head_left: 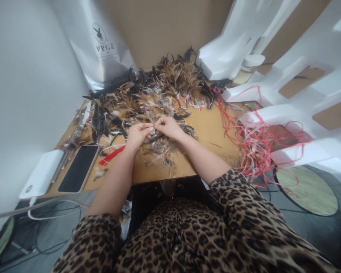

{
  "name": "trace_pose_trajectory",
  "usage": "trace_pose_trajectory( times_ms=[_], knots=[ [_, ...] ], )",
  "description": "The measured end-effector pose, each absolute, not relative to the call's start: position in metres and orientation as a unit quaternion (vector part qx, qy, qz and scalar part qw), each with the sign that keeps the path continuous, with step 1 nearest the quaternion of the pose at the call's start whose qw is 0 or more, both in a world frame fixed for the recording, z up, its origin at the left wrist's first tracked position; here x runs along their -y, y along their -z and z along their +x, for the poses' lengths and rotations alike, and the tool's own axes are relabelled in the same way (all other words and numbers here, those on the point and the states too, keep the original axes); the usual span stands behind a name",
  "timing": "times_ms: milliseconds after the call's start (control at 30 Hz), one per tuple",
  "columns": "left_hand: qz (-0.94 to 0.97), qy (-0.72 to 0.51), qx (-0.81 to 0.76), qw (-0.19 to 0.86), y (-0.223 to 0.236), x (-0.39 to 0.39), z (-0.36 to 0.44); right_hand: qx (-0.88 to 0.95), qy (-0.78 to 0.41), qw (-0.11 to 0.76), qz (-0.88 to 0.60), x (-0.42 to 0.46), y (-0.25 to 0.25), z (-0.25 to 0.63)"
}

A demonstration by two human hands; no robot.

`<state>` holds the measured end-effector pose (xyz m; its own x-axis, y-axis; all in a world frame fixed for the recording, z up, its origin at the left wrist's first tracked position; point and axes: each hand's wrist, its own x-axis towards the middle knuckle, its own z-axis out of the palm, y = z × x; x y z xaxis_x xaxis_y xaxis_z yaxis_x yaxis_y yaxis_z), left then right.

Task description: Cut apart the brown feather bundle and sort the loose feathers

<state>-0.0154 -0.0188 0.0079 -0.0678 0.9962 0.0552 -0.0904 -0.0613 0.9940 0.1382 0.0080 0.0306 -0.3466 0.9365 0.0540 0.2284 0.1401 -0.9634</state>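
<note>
Over a loose heap of feathers (147, 100) my two hands meet, fingertips almost touching. My left hand (138, 135) is closed in a pinch on a small feather (152, 132), its pale base between the thumb and forefinger. From the other side, my right hand (168, 127) pinches at the same spot, fingers curled. The exact grip of each hand is partly hidden and slightly blurred. Brown, black and whitish feathers lie beneath and around both hands. Beside my left wrist lies a flat red strip (111, 155).
A phone (78, 168) and a white power bank (42, 172) with a cable lie at the left. Tangled pink-red strings (258, 148) hang over the right edge by a white slotted rack (292, 113). A lidded jar (248, 68) and a silver bag (102, 49) stand behind.
</note>
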Motion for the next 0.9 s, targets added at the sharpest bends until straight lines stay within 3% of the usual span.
trace_pose_trajectory(
  times_ms=[100,200,600,900],
  knots=[
    [0.476,-0.543,-0.500,0.478,-0.0120,0.0206,-0.0144,0.722,-0.374,0.380,-0.442,-0.0059,-0.0289,0.1375],
    [0.481,-0.532,-0.516,0.469,-0.0158,0.0224,-0.0140,0.730,-0.345,0.390,-0.443,-0.0047,-0.0276,0.1363],
    [0.505,-0.509,-0.544,0.436,-0.0111,0.0220,-0.0152,0.723,-0.356,0.406,-0.430,-0.0019,-0.0206,0.1317],
    [0.524,-0.506,-0.534,0.430,-0.0152,0.0224,-0.0196,0.680,-0.489,0.406,-0.366,-0.0104,-0.0248,0.1365]
  ],
)
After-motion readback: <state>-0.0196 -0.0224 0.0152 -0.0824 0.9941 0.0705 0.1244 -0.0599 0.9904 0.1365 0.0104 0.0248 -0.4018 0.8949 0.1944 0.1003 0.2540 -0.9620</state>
